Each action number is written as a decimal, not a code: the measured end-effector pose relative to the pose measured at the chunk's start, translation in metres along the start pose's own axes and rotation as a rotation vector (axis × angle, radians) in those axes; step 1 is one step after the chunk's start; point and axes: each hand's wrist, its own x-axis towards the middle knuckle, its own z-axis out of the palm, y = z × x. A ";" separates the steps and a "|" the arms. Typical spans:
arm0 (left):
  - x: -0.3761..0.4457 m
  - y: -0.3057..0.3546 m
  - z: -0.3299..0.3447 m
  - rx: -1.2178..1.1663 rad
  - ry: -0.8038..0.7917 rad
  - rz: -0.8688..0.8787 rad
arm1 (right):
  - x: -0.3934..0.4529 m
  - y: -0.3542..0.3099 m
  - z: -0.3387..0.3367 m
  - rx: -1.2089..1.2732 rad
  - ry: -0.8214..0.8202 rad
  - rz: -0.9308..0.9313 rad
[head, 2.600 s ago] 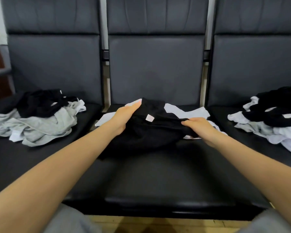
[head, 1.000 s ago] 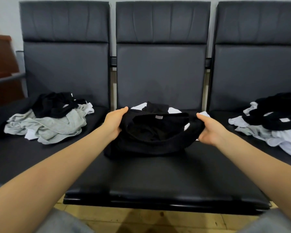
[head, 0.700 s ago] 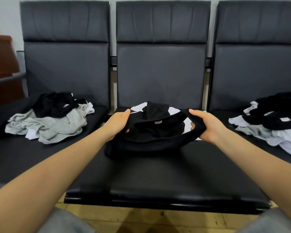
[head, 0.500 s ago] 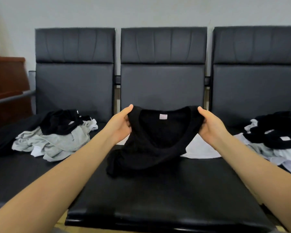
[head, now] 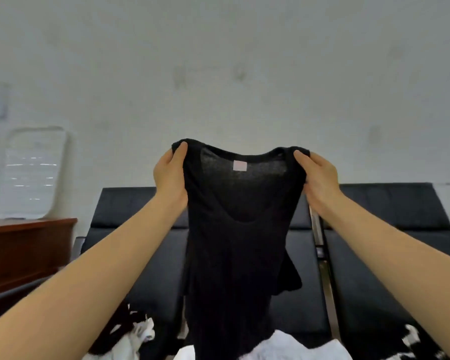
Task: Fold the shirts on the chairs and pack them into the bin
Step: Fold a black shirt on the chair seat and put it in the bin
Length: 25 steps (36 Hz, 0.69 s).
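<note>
— Where's the shirt now?

— Up in the air. The thin black knit shirt with the small pale neck label (head: 240, 229) hangs at full length in front of the row of dark padded chairs (head: 374, 245), its hem down by the white cloth (head: 283, 346) on the middle seat.

— And the hands?

— Both are grasping it. The left hand (head: 170, 178) pinches one shoulder, the right hand (head: 317, 178) bunches the other, thumbs on the near side.

— Looks flimsy.

— I'd say light and very limp; you can nearly see through it at the neck. It'll sag and crumple wherever it isn't held, so the shoulders are the sensible grip.

— Any bin?

— Not visible from here. There are loose black and white clothes (head: 133, 331) at the lower left, too blurred to sort out.
</note>
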 end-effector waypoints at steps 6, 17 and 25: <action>0.024 0.070 0.038 0.064 0.018 0.235 | 0.023 -0.079 0.031 0.008 0.003 -0.193; 0.058 0.112 0.074 0.021 0.041 0.108 | 0.057 -0.124 0.053 -0.015 0.124 -0.207; 0.062 0.012 0.032 0.167 0.003 -0.201 | 0.059 -0.021 0.021 -0.186 0.130 0.113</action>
